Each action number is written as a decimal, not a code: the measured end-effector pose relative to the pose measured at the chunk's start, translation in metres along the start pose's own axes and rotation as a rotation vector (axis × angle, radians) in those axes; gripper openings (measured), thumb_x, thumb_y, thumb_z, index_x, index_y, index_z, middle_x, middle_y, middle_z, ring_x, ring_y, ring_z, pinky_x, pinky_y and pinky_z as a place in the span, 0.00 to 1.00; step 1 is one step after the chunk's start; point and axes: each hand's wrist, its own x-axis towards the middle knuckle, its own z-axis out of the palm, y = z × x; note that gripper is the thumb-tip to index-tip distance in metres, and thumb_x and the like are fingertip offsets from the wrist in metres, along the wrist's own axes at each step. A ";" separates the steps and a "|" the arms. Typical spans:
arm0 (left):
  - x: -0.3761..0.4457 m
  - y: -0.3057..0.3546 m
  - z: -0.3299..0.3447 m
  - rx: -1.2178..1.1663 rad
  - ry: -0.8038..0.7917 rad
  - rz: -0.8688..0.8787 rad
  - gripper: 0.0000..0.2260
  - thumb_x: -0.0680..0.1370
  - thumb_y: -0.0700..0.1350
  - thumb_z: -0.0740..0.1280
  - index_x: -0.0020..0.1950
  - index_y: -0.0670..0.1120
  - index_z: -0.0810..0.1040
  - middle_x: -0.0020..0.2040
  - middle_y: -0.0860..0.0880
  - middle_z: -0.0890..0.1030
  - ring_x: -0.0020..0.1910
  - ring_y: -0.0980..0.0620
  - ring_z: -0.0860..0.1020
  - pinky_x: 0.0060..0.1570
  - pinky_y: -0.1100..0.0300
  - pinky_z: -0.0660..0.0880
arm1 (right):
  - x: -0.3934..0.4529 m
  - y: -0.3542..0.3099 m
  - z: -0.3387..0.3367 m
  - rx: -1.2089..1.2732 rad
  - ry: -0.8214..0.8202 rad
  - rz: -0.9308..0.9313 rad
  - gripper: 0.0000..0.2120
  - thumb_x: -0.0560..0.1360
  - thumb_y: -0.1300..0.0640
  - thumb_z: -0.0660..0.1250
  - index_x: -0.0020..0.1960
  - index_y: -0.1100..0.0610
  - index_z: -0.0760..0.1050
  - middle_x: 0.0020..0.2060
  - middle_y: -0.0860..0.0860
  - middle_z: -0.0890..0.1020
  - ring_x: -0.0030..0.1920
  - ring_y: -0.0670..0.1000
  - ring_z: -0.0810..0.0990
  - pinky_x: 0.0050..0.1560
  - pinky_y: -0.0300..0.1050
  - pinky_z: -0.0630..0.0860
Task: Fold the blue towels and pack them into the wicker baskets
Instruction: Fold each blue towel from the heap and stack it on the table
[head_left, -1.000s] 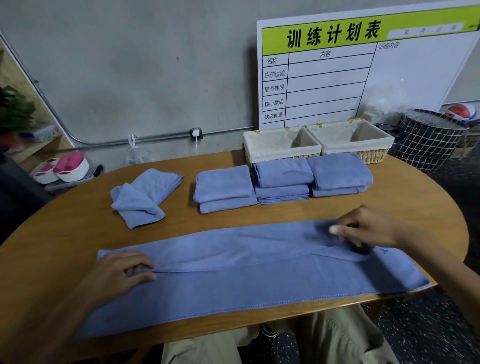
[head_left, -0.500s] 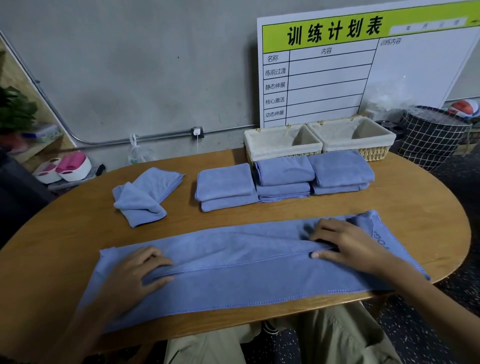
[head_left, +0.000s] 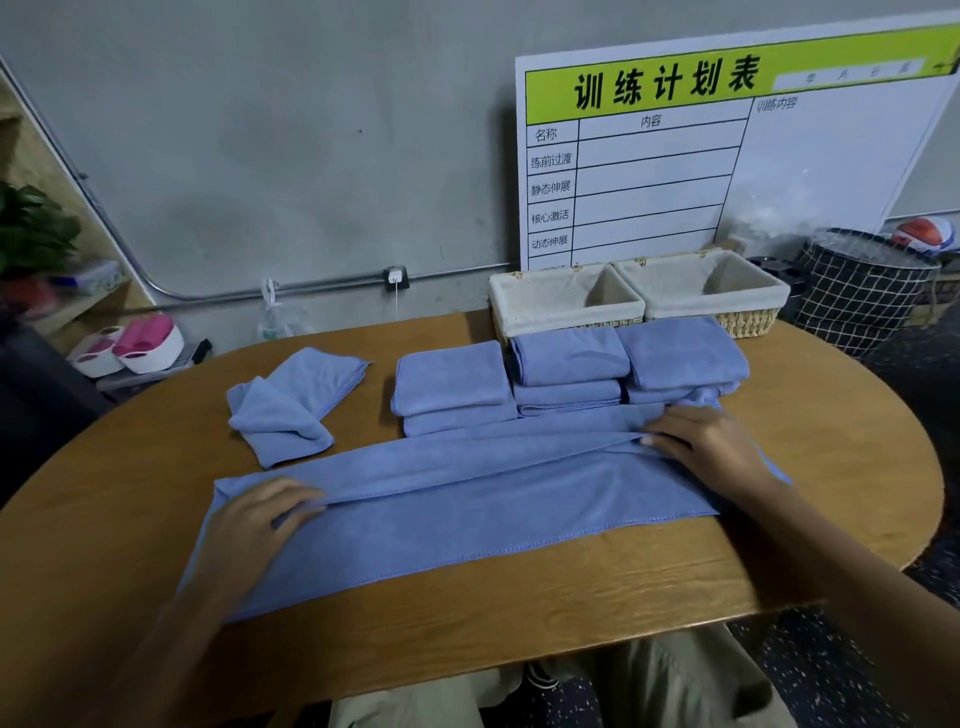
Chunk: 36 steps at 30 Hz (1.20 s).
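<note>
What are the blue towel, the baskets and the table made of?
The blue towel looks like soft, fuzzy microfibre cloth with a stitched hem. The baskets seem to be woven wicker, straw-coloured, with a cream fabric lining folded over the rims. The table looks like wood or a wood-look veneer: brown grain lines and a smooth matte top.

Both hands are lying flat, palms down, arms reaching forward.

The left hand (head_left: 254, 519) is resting low at the left with its fingers extended and pointing right, its forearm running back toward the lower left corner. The right hand (head_left: 706, 447) is lying farther forward at the right, fingers straight and pointing left, its forearm stretching down to the lower right edge.
</note>
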 end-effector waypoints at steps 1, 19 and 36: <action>0.003 0.002 -0.007 0.016 0.013 -0.023 0.19 0.82 0.58 0.58 0.50 0.51 0.85 0.49 0.57 0.82 0.50 0.57 0.79 0.51 0.70 0.70 | 0.003 -0.001 -0.005 -0.024 0.030 0.012 0.27 0.82 0.38 0.55 0.47 0.55 0.84 0.41 0.48 0.84 0.39 0.52 0.81 0.36 0.43 0.70; -0.036 0.018 -0.041 0.047 -0.157 0.195 0.12 0.77 0.61 0.65 0.40 0.55 0.76 0.37 0.62 0.76 0.35 0.65 0.73 0.30 0.66 0.67 | -0.033 -0.019 -0.051 -0.149 -0.213 -0.303 0.19 0.80 0.38 0.58 0.46 0.49 0.81 0.36 0.45 0.82 0.32 0.50 0.80 0.32 0.43 0.75; -0.012 -0.045 -0.034 0.070 -0.213 -0.616 0.03 0.77 0.52 0.73 0.45 0.58 0.81 0.48 0.51 0.77 0.44 0.52 0.77 0.47 0.48 0.76 | -0.001 0.032 -0.042 -0.275 -0.423 0.649 0.10 0.78 0.44 0.67 0.54 0.49 0.79 0.48 0.50 0.74 0.47 0.56 0.78 0.40 0.50 0.76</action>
